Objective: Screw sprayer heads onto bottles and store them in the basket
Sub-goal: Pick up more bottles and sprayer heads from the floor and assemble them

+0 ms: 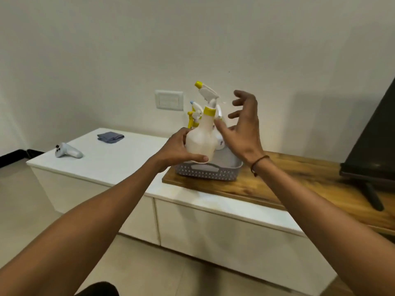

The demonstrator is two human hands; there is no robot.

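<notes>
Against a plain pale wall stands a long white cabinet whose top serves as the surface [119,165]. Wooden board [299,178]: brown, laid over the right part of the surface. Dark monitor [376,133]: tilted on its stand at the far right of the board. Grey perforated basket [205,173]: on the left end of the board, already holding several sprayer bottles [195,116], partly hidden, with yellow and pale heads showing behind the held one. White spray bottle [201,139]: held tilted in the air over the near-left part of the basket, apart from the surface. Left hand [179,149]: grips the bottle's lower body, fingers behind it and thumb curled under its base. Right hand [241,127]: just beside the bottle on its right, holding nothing, fingers spread and loosely bent, thumb reaching toward the bottle's shoulder; whether it touches cannot be told. Sprayer head [206,91]: white with yellow nozzle tip, seated on the bottle's neck by a yellow collar [208,111], nozzle pointing up and left. Wall switch plate [169,100]: white, behind the basket. Folded blue-grey cloth [110,137]: at the surface's far left. White handheld controller [68,151]: near the left edge, well apart from the basket. Thin dark cord bracelet [259,163]: on the right wrist.
</notes>
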